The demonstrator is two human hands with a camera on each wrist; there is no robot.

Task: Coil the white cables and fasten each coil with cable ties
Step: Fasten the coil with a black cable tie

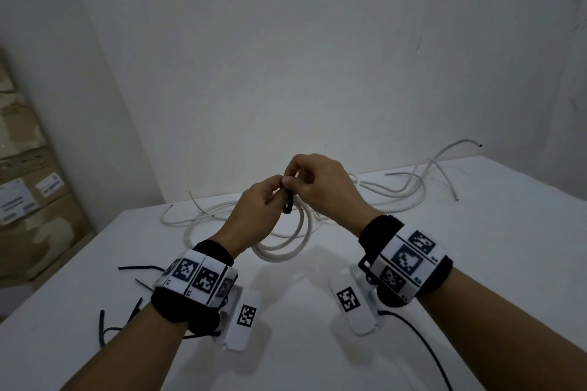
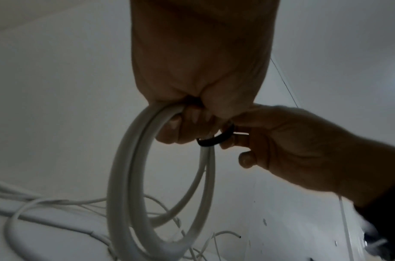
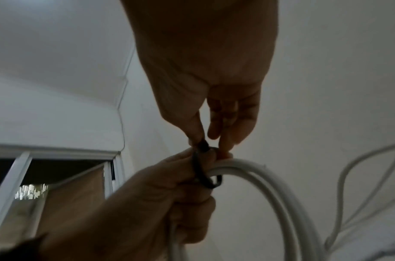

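Note:
A coil of white cable hangs above the white table, raised in my left hand, whose fingers curl round its top strands. A black cable tie loops round the coil's top. My right hand pinches the tie's upper end between thumb and forefinger, right against the left hand. The right wrist view shows the black tie wrapped round the white coil beside the left hand's fingers. In the left wrist view the tie crosses the strands.
Loose white cables lie tangled across the back of the table. Several spare black ties lie at the front left. A black cord runs off the right wrist. Cardboard boxes stand at the left.

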